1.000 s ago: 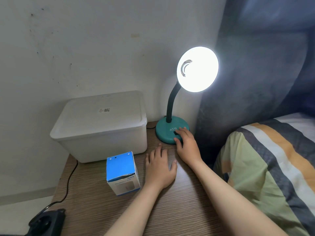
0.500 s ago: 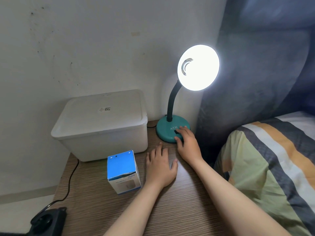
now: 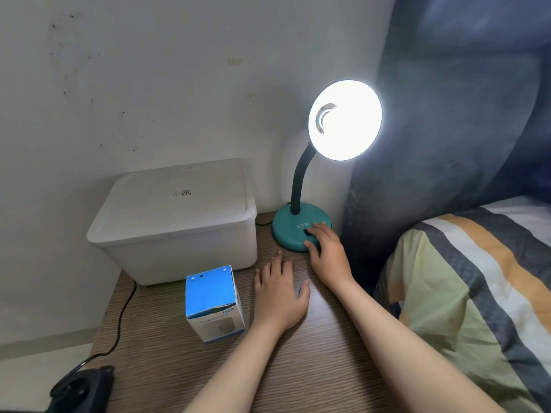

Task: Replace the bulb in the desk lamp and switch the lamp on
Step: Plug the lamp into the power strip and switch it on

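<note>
Nothing of note has moved since the earlier frames: both hands lie where they did and the lamp shines as before. Its round shade glows white at the far right of the wooden table, facing the camera, too bright to show the bulb itself. A dark bent neck runs down from the shade to the teal desk lamp base, which stands at the table's far right corner against the wall and bears the letters ATN. On the base's near side sits a dark switch. The right hand rests on the base with fingers loosely extended, gripping nothing; its fingertips lie at the switch and the thumb touches the base's near rim. The left hand lies flat on the table just near and left of the base, palm down, fingers straight and slightly spread, holding nothing.

Left of that hand, close beside it, stands a small blue and white carton. Farther back and left, a white lidded plastic box sits against the wall, beside the lamp base. A black cable runs along the table's left edge down to a black socket at the near left corner. To the right lies a striped bedcover, with a dark blue curtain behind it
</note>
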The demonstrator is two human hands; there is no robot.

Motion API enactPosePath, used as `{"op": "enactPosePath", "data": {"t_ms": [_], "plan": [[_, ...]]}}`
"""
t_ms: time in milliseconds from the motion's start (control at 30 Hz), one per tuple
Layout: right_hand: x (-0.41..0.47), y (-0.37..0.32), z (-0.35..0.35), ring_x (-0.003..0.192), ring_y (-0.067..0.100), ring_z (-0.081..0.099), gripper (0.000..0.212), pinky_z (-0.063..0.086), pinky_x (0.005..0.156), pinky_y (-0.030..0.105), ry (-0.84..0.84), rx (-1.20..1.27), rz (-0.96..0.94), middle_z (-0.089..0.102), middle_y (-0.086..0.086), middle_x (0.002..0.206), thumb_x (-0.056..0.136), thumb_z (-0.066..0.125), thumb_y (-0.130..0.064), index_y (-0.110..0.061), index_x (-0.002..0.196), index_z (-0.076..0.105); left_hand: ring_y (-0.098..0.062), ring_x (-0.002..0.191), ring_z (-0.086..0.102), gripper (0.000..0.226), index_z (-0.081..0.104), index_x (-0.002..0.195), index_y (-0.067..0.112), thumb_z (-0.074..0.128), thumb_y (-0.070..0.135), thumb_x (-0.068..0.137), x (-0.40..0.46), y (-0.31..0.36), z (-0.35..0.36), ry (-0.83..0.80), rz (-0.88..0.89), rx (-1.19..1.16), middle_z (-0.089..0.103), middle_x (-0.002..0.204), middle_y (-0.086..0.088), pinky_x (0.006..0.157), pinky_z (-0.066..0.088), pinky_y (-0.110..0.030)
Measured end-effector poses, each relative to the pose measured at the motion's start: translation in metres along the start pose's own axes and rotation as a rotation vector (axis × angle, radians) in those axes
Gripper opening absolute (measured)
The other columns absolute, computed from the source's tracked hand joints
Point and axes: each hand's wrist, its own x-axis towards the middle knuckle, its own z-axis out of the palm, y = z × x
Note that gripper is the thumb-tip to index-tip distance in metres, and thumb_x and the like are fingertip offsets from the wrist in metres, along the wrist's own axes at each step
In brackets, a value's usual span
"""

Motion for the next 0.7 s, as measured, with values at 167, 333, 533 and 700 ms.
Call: {"op": "enactPosePath", "data": {"t_ms": [167,333,533,700], "plan": [[0.001,0.0,0.001,0.137,0.022,0.034,0.036,0.024,0.113,0.032,-0.006,-0.035,0.0,0.048,0.009,0.139,0.091,0.056,-0.016,-0.011,0.126,0.055,-0.025,0.137,0.025,0.057,0.039,0.134,0.019,0.039,0.049,0.086,0.0,0.0,0.001,0.006,0.004,-0.005,0.028,0.151,-0.005,0.114,0.015,-0.047],[0.003,0.0,0.004,0.136,0.024,0.032,0.039,0.021,0.112,0.026,-0.03,-0.121,-0.006,0.044,0.01,0.141,0.092,0.052,-0.017,-0.009,0.13,0.051,-0.024,0.138,0.023,0.055,0.038,0.134,0.02,0.038,0.049,0.088,-0.001,-0.001,0.002,0.01,0.019,-0.011,0.025,0.153,-0.004,0.115,0.013,-0.047],[0.0,-0.003,0.002,0.141,0.021,0.026,0.045,0.02,0.114,0.03,-0.049,-0.105,0.019,0.041,0.008,0.145,0.093,0.051,-0.018,-0.011,0.137,0.042,-0.024,0.137,0.024,0.055,0.038,0.135,0.02,0.04,0.048,0.088,-0.001,-0.001,0.002,0.029,0.027,-0.025,0.028,0.151,-0.004,0.115,0.013,-0.047],[-0.009,-0.011,0.001,0.141,0.022,0.027,0.051,0.021,0.114,0.03,-0.026,-0.123,0.018,0.04,0.01,0.146,0.093,0.052,-0.02,-0.008,0.139,0.037,-0.021,0.14,0.02,0.056,0.036,0.137,0.022,0.041,0.048,0.088,-0.002,-0.002,0.0,-0.004,0.011,-0.076,0.025,0.153,-0.003,0.116,0.01,-0.045]]}}
